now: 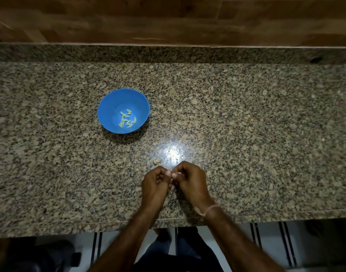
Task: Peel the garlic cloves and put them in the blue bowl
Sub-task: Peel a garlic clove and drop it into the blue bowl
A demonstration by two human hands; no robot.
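Both hands curl together, left hand [155,182] and right hand [188,179] pinching a barely visible garlic clove [177,174] over the counter [246,134], well short of the blue bowl [109,107]; best catch the skin with a nail and strip lengthwise

The tabletop [246,134] is speckled granite, polished smooth and glossy, with a bright glare. The blue bowl [109,107] looks like smooth plastic, softly sheened. The wall panelling [168,18] behind is grained wood. The wristband [208,210] looks like pale twisted thread.
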